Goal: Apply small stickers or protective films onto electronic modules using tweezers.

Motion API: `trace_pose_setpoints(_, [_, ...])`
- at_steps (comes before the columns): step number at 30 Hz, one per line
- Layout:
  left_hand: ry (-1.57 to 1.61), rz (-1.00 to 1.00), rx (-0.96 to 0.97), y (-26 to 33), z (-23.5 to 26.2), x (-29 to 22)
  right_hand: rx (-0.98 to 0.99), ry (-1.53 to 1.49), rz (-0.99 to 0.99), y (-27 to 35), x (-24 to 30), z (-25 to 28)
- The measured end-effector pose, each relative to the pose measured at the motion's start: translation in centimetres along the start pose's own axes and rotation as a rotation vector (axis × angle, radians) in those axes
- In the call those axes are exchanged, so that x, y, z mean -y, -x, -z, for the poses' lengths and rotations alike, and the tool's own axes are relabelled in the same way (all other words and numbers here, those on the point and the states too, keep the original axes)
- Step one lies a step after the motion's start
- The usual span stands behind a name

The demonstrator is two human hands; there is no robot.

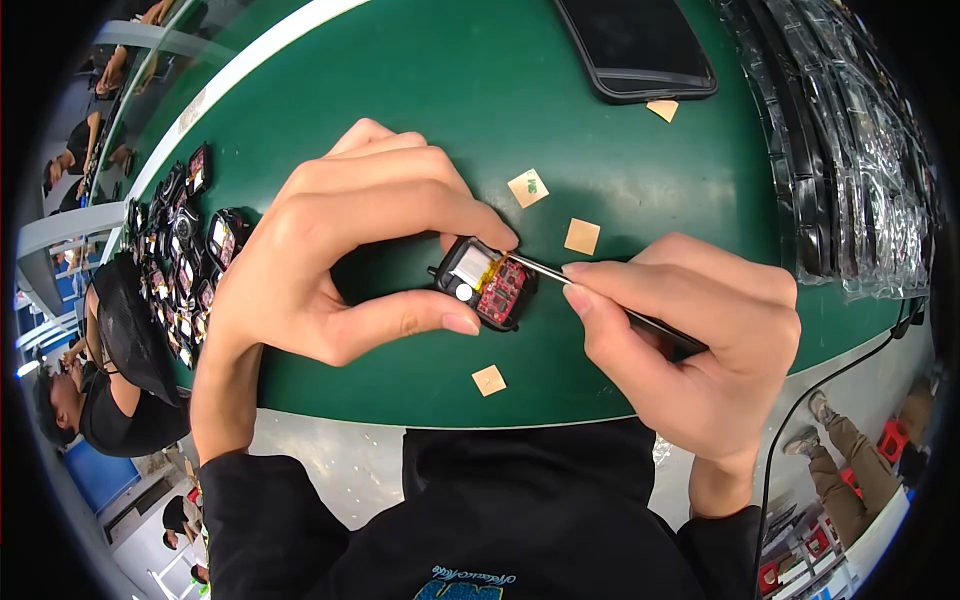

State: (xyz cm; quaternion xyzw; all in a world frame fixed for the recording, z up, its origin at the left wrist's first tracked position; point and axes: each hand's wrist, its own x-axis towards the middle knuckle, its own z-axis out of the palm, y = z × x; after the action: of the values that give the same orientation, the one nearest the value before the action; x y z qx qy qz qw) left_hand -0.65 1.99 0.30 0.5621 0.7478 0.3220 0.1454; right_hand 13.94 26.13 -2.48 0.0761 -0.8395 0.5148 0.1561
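Between the thumb and fingers of my left hand is a small black open device housing, tilted so that its inside shows. In it sit a silver battery cell with yellow tape and a red circuit board. My right hand grips thin metal tweezers like a pen. Their tips meet the housing near the upper edge of the board; whether they pinch anything is too small to tell. Small tan square pads lie around: one above, one near the tweezers, one below.
A black phone lies at the far side of the green table, beside a tan scrap. Plastic-wrapped black trays are stacked at right. Many similar opened devices crowd the left. A black cable hangs at right. Other people sit at left.
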Motion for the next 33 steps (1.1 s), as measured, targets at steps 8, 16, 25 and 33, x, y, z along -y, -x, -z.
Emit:
trace_pose_setpoints(8, [-0.019, -0.013, -0.015, 0.11, -0.1, -0.12, -0.006, 0.041, 0.02, -0.1, 0.35, -0.24])
trace_pose_setpoints(16, [-0.029, 0.011, 0.009, 0.13, 0.12, 0.01, -0.028, 0.029, 0.02, 0.03, 0.11, -0.13])
trace_pose_setpoints(25, [-0.046, 0.03, 0.005, -0.09, 0.14, -0.29, -0.032, 0.065, 0.056, 0.0, -0.03, -0.04])
trace_pose_setpoints(33, [-0.037, 0.027, -0.006, 0.04, -0.36, -0.37, 0.02, 0.039, 0.06, 0.24, -0.06, 0.24])
